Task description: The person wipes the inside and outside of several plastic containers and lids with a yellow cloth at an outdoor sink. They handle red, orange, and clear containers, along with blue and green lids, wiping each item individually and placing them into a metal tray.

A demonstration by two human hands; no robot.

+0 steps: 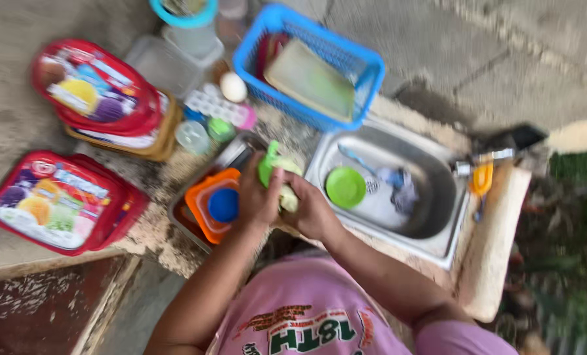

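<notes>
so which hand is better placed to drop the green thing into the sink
Probably the right hand: it sits right beside the sink. The left hand grips the green item over the orange tray, farther away.

head view | worn on person's head | faces steeply down | close over bench (155, 230) and sink (431, 197) | tilted, motion-blurred

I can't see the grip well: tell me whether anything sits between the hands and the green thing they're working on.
Nothing visible does. The left hand and right hand both already close directly on the green item, held over the counter edge beside the sink. Blur hides finer detail.
</notes>
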